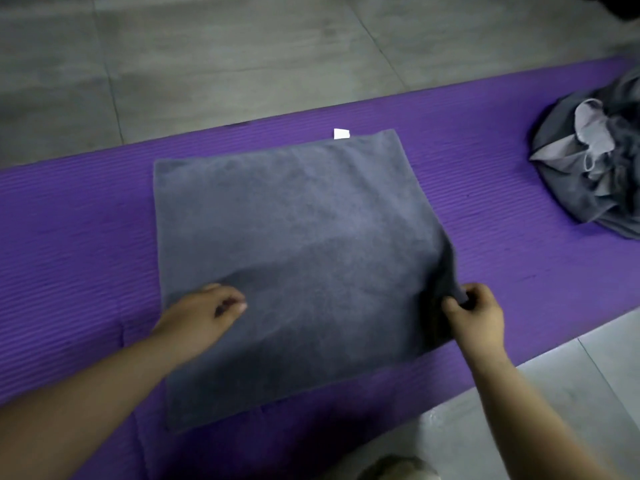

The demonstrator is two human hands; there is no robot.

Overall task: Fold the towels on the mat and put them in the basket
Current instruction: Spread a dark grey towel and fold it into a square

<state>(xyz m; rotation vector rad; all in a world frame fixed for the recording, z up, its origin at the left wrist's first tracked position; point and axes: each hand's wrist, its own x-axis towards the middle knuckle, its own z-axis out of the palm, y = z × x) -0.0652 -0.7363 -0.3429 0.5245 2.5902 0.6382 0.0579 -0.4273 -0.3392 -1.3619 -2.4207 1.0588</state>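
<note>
At the very bottom edge, on the pale floor tiles (485, 410) beside the mat, a blurred light-coloured shape (398, 469) shows; what it is cannot be told. Two bare forearms reach forward from the lower corners over the purple ribbed mat (69, 237).

The grey towel (294, 220) lies spread on the mat as a broad rectangle, its near edge close to the mat's near edge and its surface mostly flat.

The left hand (204, 317) rests on the towel close to its left edge, about a third of the way up from the near edge. Its fingers (235, 303) are curled inward with the tips down against the cloth; whether they pinch any of it cannot be told.

The right hand (474, 317) is at the towel's right edge, level with the left hand. Its fingers (481, 292) and thumb are closed round a gathered bit of that edge, which rises off the mat in a dark, upright fold above the knuckles, with a soft crease running from it across the cloth toward the left hand.

Farther on, the towel's far edge lies flat, and a small white tag (341, 134) sticks out from it onto the mat.

To the far right, well apart from the spread towel, a crumpled heap of grey towels (588, 174) sits on the mat, partly cut off by the frame.

Beyond the mat lies grey tiled floor, with a dark shape (616, 5) in the top right corner.
</note>
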